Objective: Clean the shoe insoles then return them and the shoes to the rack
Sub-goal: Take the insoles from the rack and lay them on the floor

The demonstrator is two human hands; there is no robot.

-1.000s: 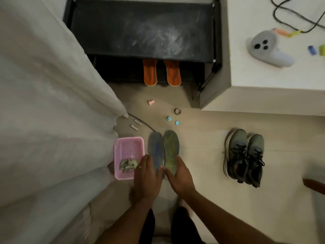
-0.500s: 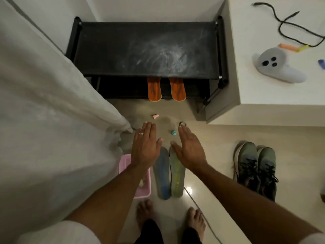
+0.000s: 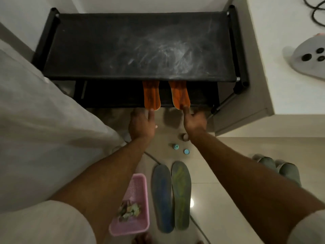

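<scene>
Two orange insoles, the left one (image 3: 151, 95) and the right one (image 3: 179, 94), stick out from the lower shelf of the black shoe rack (image 3: 137, 46). My left hand (image 3: 141, 125) reaches forward and its fingertips touch the near end of the left orange insole. My right hand (image 3: 194, 123) does the same at the right orange insole's tip. Both hands have straight fingers. On the floor behind my hands lie a blue-grey insole (image 3: 162, 198) and a green-grey insole (image 3: 181, 194), side by side. A grey pair of shoes (image 3: 279, 169) stands at the right, partly behind my right arm.
A pink basket (image 3: 139, 189) holding crumpled wipes sits left of the floor insoles. Small caps (image 3: 176, 147) and a ring lie on the tiles. A white cabinet (image 3: 263, 67) with a grey controller (image 3: 309, 59) stands right of the rack. White fabric (image 3: 44, 129) fills the left.
Both hands left the grey insoles on the floor and moved forward to the orange insoles on the rack's lower shelf. The camera came closer to the rack.
</scene>
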